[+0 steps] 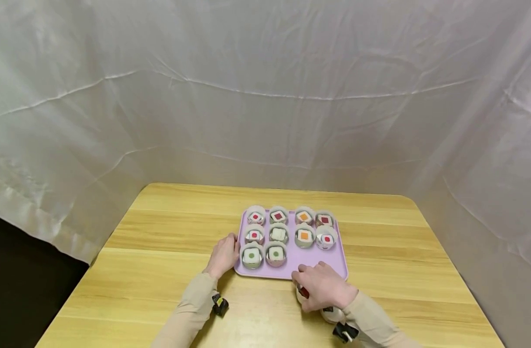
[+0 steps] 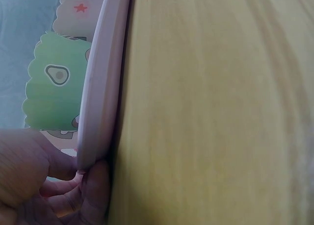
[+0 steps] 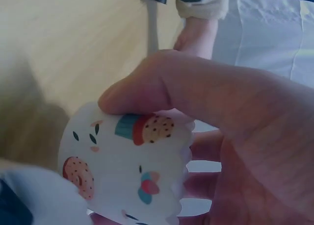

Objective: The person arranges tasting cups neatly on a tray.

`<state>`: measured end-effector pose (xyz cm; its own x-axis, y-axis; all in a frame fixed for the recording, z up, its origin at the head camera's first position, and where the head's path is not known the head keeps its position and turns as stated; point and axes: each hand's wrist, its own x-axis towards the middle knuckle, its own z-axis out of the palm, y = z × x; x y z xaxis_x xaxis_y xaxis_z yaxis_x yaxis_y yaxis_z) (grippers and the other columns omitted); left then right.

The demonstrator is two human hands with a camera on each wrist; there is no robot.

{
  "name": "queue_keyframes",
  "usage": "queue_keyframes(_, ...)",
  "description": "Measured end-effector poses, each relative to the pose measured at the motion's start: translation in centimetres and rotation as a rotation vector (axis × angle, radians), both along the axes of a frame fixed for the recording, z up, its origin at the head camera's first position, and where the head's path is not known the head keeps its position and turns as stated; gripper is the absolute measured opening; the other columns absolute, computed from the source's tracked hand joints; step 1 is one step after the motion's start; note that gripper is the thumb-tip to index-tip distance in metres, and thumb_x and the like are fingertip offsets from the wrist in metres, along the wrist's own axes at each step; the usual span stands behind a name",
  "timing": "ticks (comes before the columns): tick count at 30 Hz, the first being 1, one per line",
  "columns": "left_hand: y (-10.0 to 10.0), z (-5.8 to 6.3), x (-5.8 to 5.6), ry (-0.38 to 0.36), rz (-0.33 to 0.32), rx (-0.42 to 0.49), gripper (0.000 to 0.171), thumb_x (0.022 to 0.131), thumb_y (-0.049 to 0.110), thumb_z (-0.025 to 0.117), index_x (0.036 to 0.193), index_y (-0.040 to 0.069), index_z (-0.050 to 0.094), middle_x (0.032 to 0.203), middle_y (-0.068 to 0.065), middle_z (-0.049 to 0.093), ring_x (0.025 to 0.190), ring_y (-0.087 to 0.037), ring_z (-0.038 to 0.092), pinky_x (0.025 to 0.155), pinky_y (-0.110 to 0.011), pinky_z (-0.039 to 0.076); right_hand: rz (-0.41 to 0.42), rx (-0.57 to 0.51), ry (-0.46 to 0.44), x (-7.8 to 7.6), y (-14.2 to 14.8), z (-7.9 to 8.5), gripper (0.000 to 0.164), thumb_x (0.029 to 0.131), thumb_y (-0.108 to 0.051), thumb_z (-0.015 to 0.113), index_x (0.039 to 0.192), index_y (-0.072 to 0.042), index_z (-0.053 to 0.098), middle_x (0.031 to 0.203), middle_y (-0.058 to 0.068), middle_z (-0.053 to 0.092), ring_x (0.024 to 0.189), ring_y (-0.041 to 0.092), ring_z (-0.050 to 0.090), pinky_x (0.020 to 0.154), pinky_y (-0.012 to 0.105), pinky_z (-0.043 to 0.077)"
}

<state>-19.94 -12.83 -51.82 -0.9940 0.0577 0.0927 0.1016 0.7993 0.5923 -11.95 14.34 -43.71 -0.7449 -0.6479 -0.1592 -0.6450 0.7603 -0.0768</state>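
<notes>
A lilac tray (image 1: 265,273) lies on the wooden table, carrying rows of scalloped paper cups with white square-topped pieces inside. My left hand (image 1: 224,253) pinches the tray's left rim between thumb and fingers, beside a green cup with an avocado print (image 2: 58,83). Just over the tray's front edge, my right hand (image 1: 322,285) grips a white paper cup (image 3: 117,156) printed with cupcakes and donuts. A dark red center shows in that cup in the head view. Below my right hand, a further cup (image 1: 332,315) stands on the table, partly covered by the hand and wrist.
Green-dotted cups (image 1: 252,256) sit at the tray's front left, orange-centered ones (image 1: 305,236) right of the middle. A bare patch of tray lies at its front right. Pale grey cloth (image 1: 265,130) hangs behind and beside the wooden table (image 1: 161,232).
</notes>
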Motion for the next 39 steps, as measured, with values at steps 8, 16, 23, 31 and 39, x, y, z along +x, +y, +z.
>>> queue_keyframes(8, 0.0, 0.0, -0.1, 0.015, -0.002, -0.009, 0.012, 0.099, 0.009, 0.057, 0.103, -0.001, 0.062, 0.092, -0.018, 0.069, 0.084, -0.031, 0.066, 0.075, -0.046, 0.054, -0.035, -0.008, 0.001, -0.8, 0.5, 1.3, 0.038, 0.064, -0.028, 0.082, 0.094, -0.018, 0.060, 0.080, -0.008, 0.052, 0.065, 0.007, 0.045, 0.065, 0.028, 0.038)
queue_keyframes(16, 0.0, -0.1, 0.1, 0.009, 0.000, -0.001, 0.012, 0.099, 0.009, 0.057, 0.103, -0.001, 0.062, 0.093, -0.018, 0.069, 0.084, -0.031, 0.067, 0.076, -0.047, 0.055, -0.079, -0.048, -0.005, -1.6, 0.8, 2.0, 0.042, 0.063, -0.022, 0.081, 0.099, -0.015, 0.060, 0.091, -0.001, 0.060, 0.069, 0.012, 0.051, 0.056, 0.029, 0.042)
queue_keyframes(23, 0.0, -0.1, 0.0, 0.025, -0.005, -0.001, 0.012, 0.099, 0.008, 0.057, 0.104, -0.001, 0.063, 0.093, -0.018, 0.069, 0.085, -0.032, 0.067, 0.076, -0.047, 0.055, -0.063, -0.095, 0.033, -2.3, 1.0, 2.7, 0.041, 0.065, -0.021, 0.080, 0.102, -0.014, 0.062, 0.098, 0.003, 0.065, 0.073, 0.014, 0.055, 0.060, 0.031, 0.045)
queue_keyframes(31, 0.0, -0.1, 0.0, 0.033, -0.011, -0.010, 0.012, 0.099, 0.008, 0.057, 0.103, -0.001, 0.063, 0.093, -0.018, 0.070, 0.085, -0.032, 0.068, 0.076, -0.047, 0.055, -0.076, -0.123, 0.080, -3.3, 1.3, 3.2, 0.048, 0.072, -0.025, 0.082, 0.115, -0.010, 0.064, 0.104, 0.007, 0.066, 0.077, 0.016, 0.058, 0.066, 0.038, 0.050)
queue_keyframes(39, 0.0, -0.1, 0.0, 0.033, -0.008, -0.006, 0.012, 0.099, 0.008, 0.057, 0.103, -0.001, 0.063, 0.092, -0.017, 0.069, 0.084, -0.031, 0.067, 0.075, -0.046, 0.055, -0.100, -0.147, 0.111, -4.0, 1.2, 3.7, 0.043, 0.070, -0.021, 0.082, 0.108, -0.012, 0.065, 0.097, 0.002, 0.063, 0.068, 0.012, 0.051, 0.059, 0.028, 0.042)
